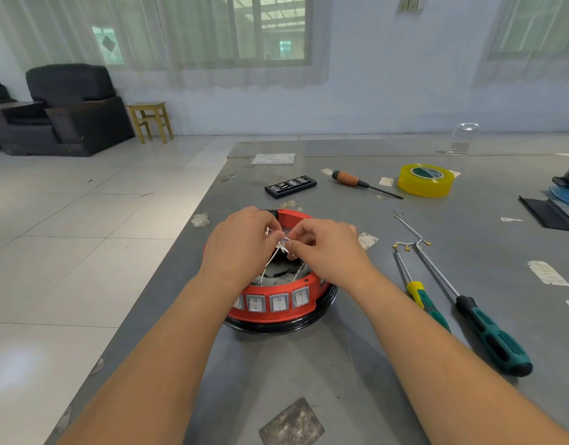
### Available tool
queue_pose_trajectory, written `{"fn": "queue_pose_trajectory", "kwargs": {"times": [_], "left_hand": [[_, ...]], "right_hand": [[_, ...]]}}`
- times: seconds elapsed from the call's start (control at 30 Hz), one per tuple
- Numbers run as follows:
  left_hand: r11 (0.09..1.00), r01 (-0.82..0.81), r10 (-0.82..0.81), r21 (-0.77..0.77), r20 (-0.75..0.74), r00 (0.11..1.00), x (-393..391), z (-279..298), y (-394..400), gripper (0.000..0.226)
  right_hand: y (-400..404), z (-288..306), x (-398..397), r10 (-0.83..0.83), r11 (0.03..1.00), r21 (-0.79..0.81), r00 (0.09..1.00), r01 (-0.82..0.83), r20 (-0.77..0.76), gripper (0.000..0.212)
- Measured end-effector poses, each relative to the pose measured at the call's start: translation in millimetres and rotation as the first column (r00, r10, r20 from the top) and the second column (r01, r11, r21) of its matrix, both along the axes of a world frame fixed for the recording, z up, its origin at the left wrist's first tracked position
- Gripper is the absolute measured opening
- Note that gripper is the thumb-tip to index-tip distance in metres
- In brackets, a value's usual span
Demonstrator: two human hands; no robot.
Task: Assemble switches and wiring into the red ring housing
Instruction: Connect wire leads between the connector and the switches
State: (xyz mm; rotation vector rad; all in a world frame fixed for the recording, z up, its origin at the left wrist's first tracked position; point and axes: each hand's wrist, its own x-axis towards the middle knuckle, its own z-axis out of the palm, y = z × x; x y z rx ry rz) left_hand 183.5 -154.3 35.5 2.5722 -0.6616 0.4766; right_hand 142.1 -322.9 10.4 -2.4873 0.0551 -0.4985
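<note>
Wiring step: left hand (241, 242) and right hand (321, 248) pinch white wires (281, 247) above the red ring (276, 311); next, likely seating them on a switch (279, 302).

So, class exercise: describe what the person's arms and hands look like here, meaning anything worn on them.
Both forearms are bare, with no sleeves in view. The left hand and right hand wear no gloves; no watch, bracelet or ring is visible.
</note>
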Motion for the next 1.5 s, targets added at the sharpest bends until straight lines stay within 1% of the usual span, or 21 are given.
{"fn": "queue_pose_trajectory", "kwargs": {"times": [0.07,0.13,0.23,0.33,0.4,0.47,0.5,0.53,0.6,0.7,0.77,0.83,0.93,1.0,1.1,1.2,1.27,1.33,1.37,1.43,1.5], "left_hand": [[0.993,0.022,-0.026,-0.114,-0.033,0.999,-2.3,-2.7,6.4,0.013],[0.974,-0.011,0.001,-0.225,-0.044,0.999,-6.3,-6.3,13.2,0.015],[0.931,-0.132,0.115,-0.340,-0.067,0.991,-12.3,-16.7,22.8,0.018],[0.875,-0.271,0.227,-0.402,-0.156,0.961,-19.5,-31.4,31.2,0.034],[0.793,-0.333,0.212,-0.510,-0.282,0.936,-25.8,-41.2,35.1,0.052],[0.648,-0.413,0.118,-0.640,-0.452,0.884,-30.6,-50.5,36.3,0.071],[0.579,-0.470,0.074,-0.667,-0.531,0.844,-33.3,-53.9,36.3,0.076],[0.533,-0.519,0.042,-0.668,-0.592,0.805,-35.1,-56.0,35.8,0.077],[0.496,-0.559,-0.013,-0.665,-0.649,0.761,-37.1,-57.0,35.0,0.069],[0.449,-0.503,-0.114,-0.738,-0.606,0.787,-39.2,-56.9,34.8,0.054],[0.427,-0.450,-0.166,-0.785,-0.557,0.814,-40.0,-53.9,36.7,0.060],[0.362,-0.408,-0.238,-0.838,-0.506,0.829,-40.0,-50.4,37.3,0.066],[0.248,-0.358,-0.398,-0.900,-0.431,0.809,-35.7,-48.7,37.1,0.059],[0.200,-0.318,-0.514,-0.927,-0.376,0.771,-34.9,-48.3,39.1,0.059],[0.129,-0.344,-0.584,-0.930,-0.352,0.732,-37.4,-49.9,43.3,0.073],[0.025,-0.440,-0.535,-0.898,-0.384,0.752,-43.0,-51.0,41.6,0.101],[0.003,-0.465,-0.508,-0.885,-0.402,0.762,-44.8,-51.5,39.0,0.100],[0.004,-0.494,-0.527,-0.870,-0.421,0.738,-46.6,-52.2,37.1,0.091],[0.037,-0.497,-0.549,-0.867,-0.433,0.715,-49.1,-52.2,36.3,0.083],[0.142,-0.464,-0.606,-0.875,-0.447,0.658,-55.5,-51.8,33.8,0.070],[0.190,-0.434,-0.653,-0.881,-0.443,0.614,-59.4,-53.1,31.4,0.075]], "right_hand": [[1.3,-0.2,-0.4,-0.012,1.000,0.009,1.000,0.012,-0.008,0.020],[1.1,-0.9,-1.4,-0.037,0.997,0.073,0.999,0.038,-0.007,0.019],[3.6,-4.4,-4.0,-0.040,0.965,0.260,0.999,0.039,-0.001,0.016],[9.4,-11.2,-5.6,-0.073,0.949,0.313,0.995,0.048,0.071,0.014],[9.4,-16.2,-5.4,-0.135,0.926,0.366,0.987,0.092,0.092,0.013],[9.5,-20.2,-5.9,-0.169,0.857,0.500,0.985,0.126,0.041,0.013],[10.3,-22.6,-6.4,-0.173,0.808,0.572,0.985,0.142,0.000,0.014],[11.3,-25.1,-6.3,-0.172,0.752,0.641,0.984,0.156,-0.038,0.016],[13.4,-28.1,-4.3,-0.166,0.658,0.731,0.982,0.177,-0.088,0.016],[16.2,-26.1,-5.6,-0.186,0.612,0.771,0.979,0.178,-0.078,0.016],[15.6,-26.5,-6.0,-0.210,0.581,0.800,0.977,0.152,-0.033,0.019],[14.0,-27.4,-6.1,-0.230,0.570,0.814,0.973,0.116,0.022,0.020],[12.4,-25.7,-8.1,-0.239,0.543,0.837,0.968,0.067,0.078,0.021],[10.2,-25.0,-9.6,-0.253,0.515,0.855,0.963,0.055,0.091,0.019],[7.1,-24.0,-11.2,-0.273,0.488,0.872,0.954,0.030,0.120,0.017],[7.2,-23.6,-10.8,-0.291,0.458,0.889,0.942,-0.015,0.166,0.023],[9.7,-22.5,-10.5,-0.312,0.451,0.892,0.932,-0.027,0.186,0.024],[11.1,-22.3,-10.7,-0.332,0.480,0.877,0.921,-0.023,0.205,0.023],[11.8,-22.2,-11.8,-0.335,0.500,0.866,0.916,-0.026,0.221,0.020],[13.5,-21.6,-13.8,-0.337,0.535,0.843,0.903,-0.049,0.267,0.016],[15.5,-21.3,-14.5,-0.342,0.561,0.825,0.889,-0.067,0.304,0.012]]}}
